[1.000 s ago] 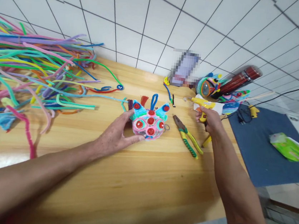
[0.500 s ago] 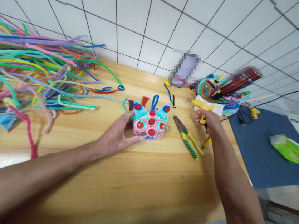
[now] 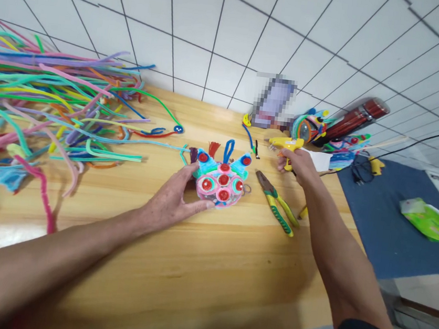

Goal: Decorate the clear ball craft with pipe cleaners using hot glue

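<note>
My left hand (image 3: pixel 179 192) grips the left side of a pipe-cleaner animal head (image 3: pixel 224 187), its thumb along the lower edge. The head is pink and light blue with red round pieces, two horn-like ears and a blue loop on top. In my right hand (image 3: pixel 296 161) is a yellow hot glue gun (image 3: pixel 285 142), lifted with its nozzle towards the left. A pair of pliers (image 3: pixel 276 205) with green and yellow handles lies between the head and my right forearm. The far side of the head is hidden.
Many coloured pipe cleaners (image 3: pixel 45 97) cover the table's left side. A pixelated upright object (image 3: pixel 274 102), another pipe-cleaner figure (image 3: pixel 306 127) and a red thermos (image 3: pixel 357 119) stand near the tiled wall. A black cable (image 3: pixel 424 137) runs right. A green packet (image 3: pixel 431 219) lies on a dark mat (image 3: pixel 382 225).
My right hand has moved left and up with the glue gun, away from the white paper and closer to the head. My left hand and the head have stayed in place.
</note>
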Tool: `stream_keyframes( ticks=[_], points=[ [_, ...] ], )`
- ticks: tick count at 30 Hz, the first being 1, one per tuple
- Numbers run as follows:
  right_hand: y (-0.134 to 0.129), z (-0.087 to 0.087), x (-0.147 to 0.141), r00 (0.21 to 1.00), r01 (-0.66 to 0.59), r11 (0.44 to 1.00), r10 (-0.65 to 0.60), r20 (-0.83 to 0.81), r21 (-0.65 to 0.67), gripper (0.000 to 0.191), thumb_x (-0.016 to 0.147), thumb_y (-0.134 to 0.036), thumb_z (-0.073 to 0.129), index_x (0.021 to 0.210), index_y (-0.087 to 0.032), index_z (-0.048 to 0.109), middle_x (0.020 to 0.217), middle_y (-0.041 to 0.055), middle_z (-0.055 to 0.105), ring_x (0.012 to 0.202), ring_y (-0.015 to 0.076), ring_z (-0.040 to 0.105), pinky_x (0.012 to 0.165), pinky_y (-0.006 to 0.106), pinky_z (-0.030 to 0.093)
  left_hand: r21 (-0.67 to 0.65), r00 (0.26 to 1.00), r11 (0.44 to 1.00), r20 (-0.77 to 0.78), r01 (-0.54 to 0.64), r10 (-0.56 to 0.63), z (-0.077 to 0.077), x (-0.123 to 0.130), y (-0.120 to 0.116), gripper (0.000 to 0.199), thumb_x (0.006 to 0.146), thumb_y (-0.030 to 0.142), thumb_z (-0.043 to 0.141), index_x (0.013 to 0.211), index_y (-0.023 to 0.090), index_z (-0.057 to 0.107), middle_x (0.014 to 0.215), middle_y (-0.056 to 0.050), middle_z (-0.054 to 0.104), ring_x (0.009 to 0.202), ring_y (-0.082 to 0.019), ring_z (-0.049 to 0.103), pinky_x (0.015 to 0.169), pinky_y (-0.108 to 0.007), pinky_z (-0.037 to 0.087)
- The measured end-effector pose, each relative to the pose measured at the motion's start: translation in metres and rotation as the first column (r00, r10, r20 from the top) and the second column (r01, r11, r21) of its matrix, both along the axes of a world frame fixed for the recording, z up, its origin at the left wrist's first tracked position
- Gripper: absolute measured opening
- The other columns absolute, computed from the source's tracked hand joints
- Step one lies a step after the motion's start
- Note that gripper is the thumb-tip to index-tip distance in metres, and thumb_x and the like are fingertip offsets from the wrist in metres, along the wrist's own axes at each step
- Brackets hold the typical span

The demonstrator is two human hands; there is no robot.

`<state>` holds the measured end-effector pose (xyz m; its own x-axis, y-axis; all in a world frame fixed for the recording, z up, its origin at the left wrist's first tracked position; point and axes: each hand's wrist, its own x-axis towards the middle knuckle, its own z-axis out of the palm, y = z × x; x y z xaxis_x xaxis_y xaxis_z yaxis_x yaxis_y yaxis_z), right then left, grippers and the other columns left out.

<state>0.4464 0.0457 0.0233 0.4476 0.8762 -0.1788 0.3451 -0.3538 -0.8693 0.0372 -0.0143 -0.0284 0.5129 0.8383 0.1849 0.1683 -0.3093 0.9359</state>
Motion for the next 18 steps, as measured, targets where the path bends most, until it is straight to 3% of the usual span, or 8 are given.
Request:
stream_keyframes(
  ticks=[6, 11, 18],
  points=[
    [-0.012, 0.01, 0.007, 0.999, 0.011, 1.0, -0.011, 0.052, -0.012, 0.022, 0.09, -0.026, 0.079, 0.073, -0.018, 0.067, 0.06, 0.004, 0.072, 0.044, 0.0143, 0.062, 0.042, 0.024, 0.047, 0.018, 0.999, 1.0, -0.028, -0.016, 0.017, 0.003, 0.001, 0.0, 0.083, 0.09, 0.058, 0.085, 0.153, 0.018, 0.048, 0.148, -0.021, 0.069, 0.135, -0.037, 0.071, 0.119, -0.061, 0.057],
    [-0.007, 0.004, 0.0, 0.999, -0.001, 1.0, 0.002, 0.051, -0.013, 0.02, 0.092, -0.027, 0.076, 0.077, -0.018, 0.068, 0.063, 0.0028, 0.073, 0.045, 0.0128, 0.062, 0.044, 0.023, 0.05, 0.041, 1.0, 0.999, -0.017, -0.014, 0.014, 0.008, 0.001, 0.0, 0.08, 0.091, 0.057, 0.085, 0.152, 0.019, 0.049, 0.146, -0.019, 0.07, 0.133, -0.036, 0.072, 0.118, -0.059, 0.058],
    [-0.007, 0.009, 0.003, 0.994, 0.01, 0.999, -0.006, 0.113, -0.035, 0.019, 0.091, -0.023, 0.078, 0.076, -0.018, 0.068, 0.059, 0.0011, 0.071, 0.043, 0.0125, 0.062, 0.042, 0.021, 0.047, 0.022, 1.0, 1.0, -0.029, -0.01, 0.01, 0.001, 0.0, 0.0, 0.083, 0.091, 0.058, 0.085, 0.153, 0.019, 0.047, 0.147, -0.021, 0.07, 0.135, -0.036, 0.071, 0.117, -0.06, 0.059]
  ],
)
